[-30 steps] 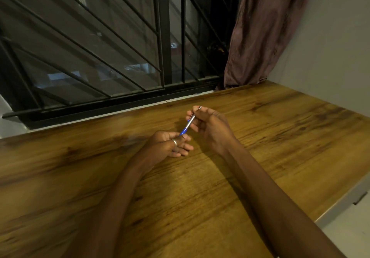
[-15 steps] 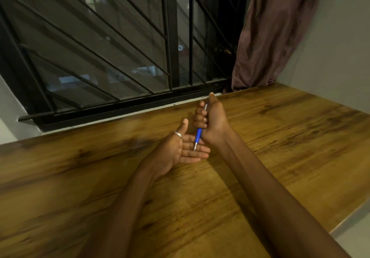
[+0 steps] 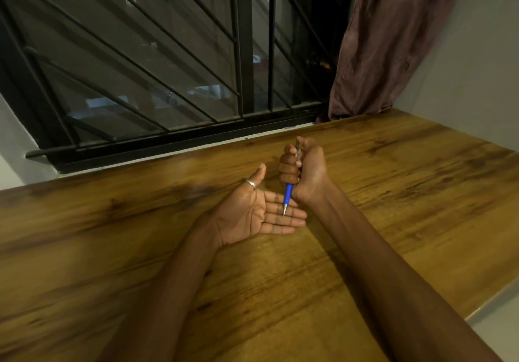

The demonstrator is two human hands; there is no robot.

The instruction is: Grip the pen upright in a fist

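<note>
On the desk [image 3: 280,291], the left hand [image 3: 252,215] now lies palm up, fingers spread flat. At its 1 o'clock the right hand [image 3: 304,170] has re-gripped the blue pen [image 3: 288,196] in a fist, tip down on the left fingers, ready to click or mark.

No readable text, label, brand, number or sign anywhere in view. The blue pen [image 3: 288,194] gripped in the right hand [image 3: 304,169] shows no legible print on its barrel, and the ring [image 3: 251,184] on the left hand [image 3: 254,213] bears no marking that can be made out. The wooden table [image 3: 393,193], the window bars [image 3: 244,52] and the curtain [image 3: 387,38] carry no lettering either.
</note>
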